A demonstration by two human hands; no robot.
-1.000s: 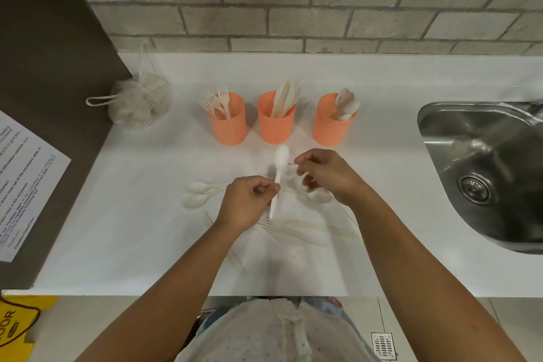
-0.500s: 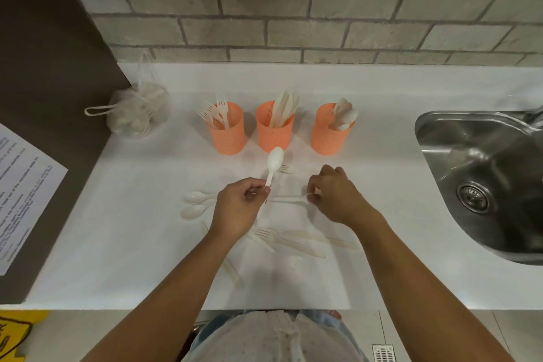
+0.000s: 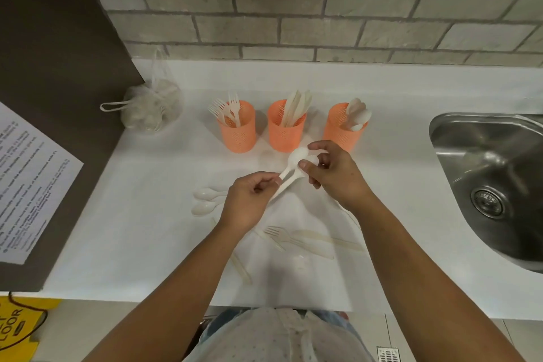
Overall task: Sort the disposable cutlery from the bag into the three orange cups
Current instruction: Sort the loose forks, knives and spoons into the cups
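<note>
Three orange cups stand in a row on the white counter: the left cup [image 3: 237, 131] holds forks, the middle cup [image 3: 285, 132] knives, the right cup [image 3: 342, 131] spoons. My left hand [image 3: 249, 200] pinches the handles of two white spoons [image 3: 295, 163]. My right hand [image 3: 335, 175] grips the bowl end of one of them, just in front of the middle and right cups. Two more spoons [image 3: 205, 200] lie left of my left hand. A fork [image 3: 283, 236] and knives [image 3: 326, 241] lie nearer me. The mesh bag [image 3: 152, 109] sits at the back left.
A steel sink [image 3: 493, 182] is set into the counter [image 3: 147, 244] on the right. A brick wall runs behind the cups. A dark panel with a printed sheet [image 3: 26, 185] borders the counter on the left. A yellow floor sign [image 3: 17, 329] shows below.
My right hand picked a second spoon off the counter and brought it up beside the spoon in my left hand. Both hands now meet in front of the cups.
</note>
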